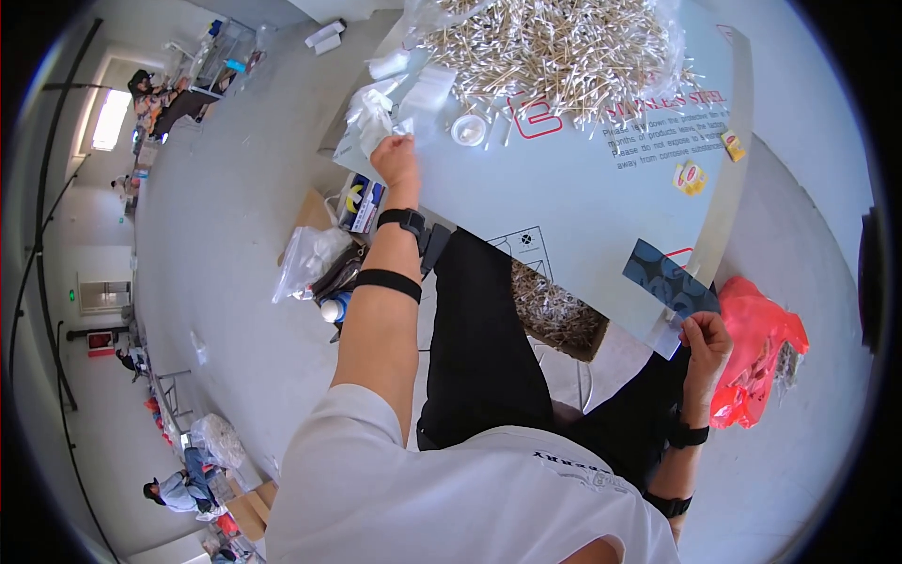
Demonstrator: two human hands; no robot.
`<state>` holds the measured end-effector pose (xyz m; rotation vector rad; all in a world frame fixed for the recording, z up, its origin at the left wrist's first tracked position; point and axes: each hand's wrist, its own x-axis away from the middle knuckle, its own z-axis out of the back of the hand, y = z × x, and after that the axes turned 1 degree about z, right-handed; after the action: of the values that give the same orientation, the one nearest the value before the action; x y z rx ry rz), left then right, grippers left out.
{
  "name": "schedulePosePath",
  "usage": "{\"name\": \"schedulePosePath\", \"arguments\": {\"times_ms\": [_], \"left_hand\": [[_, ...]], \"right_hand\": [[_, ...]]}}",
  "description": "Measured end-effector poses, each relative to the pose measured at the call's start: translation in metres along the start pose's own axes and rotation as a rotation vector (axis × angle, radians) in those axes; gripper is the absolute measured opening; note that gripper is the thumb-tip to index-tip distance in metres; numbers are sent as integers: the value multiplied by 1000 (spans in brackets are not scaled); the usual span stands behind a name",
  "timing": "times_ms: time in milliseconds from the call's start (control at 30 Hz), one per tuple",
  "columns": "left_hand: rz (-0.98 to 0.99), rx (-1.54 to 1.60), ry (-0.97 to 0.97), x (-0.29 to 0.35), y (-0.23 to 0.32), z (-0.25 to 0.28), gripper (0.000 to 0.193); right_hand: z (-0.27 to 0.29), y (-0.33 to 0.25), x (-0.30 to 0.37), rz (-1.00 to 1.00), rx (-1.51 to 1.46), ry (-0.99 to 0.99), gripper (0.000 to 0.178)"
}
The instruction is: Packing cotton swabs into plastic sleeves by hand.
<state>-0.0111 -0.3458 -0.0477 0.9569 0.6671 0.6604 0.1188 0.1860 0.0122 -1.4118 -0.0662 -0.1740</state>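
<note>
My left hand (396, 162) reaches to the table's left side, fingertips pressed together at the edge of crumpled thin white plastic (373, 111). Beside it are a stack of clear plastic bags (430, 89) and a small round clear container (469, 130). My right hand (707, 350), at the near right edge, pinches a clear plastic piece (666, 331). A dark blue patterned sheet (665, 274) adjoins that piece; whether they are joined I cannot tell. A large heap of cotton swabs (564, 56) covers the far part of the table, with a few loose swabs around it.
Small yellow packets (689, 178) lie on the table's (564, 202) right side. Below its edge stands a cardboard box of swabs (554, 310). A red plastic bag (756, 348) is at the right, a box with bags and a bottle (334, 307) at the left. Other people sit far left.
</note>
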Motion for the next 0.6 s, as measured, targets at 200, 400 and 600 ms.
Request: {"name": "schedulePosePath", "arguments": {"times_ms": [200,400,600], "left_hand": [[357,611,248,39,51,25,8],[116,650,-668,130,118,33,7],[21,472,-1261,216,166,18,6]], "right_hand": [[-21,-14,-1,-12,-65,-64,5],[-92,-34,3,115,-85,-212,55],[-123,-24,18,-220,-454,-540,24]]}}
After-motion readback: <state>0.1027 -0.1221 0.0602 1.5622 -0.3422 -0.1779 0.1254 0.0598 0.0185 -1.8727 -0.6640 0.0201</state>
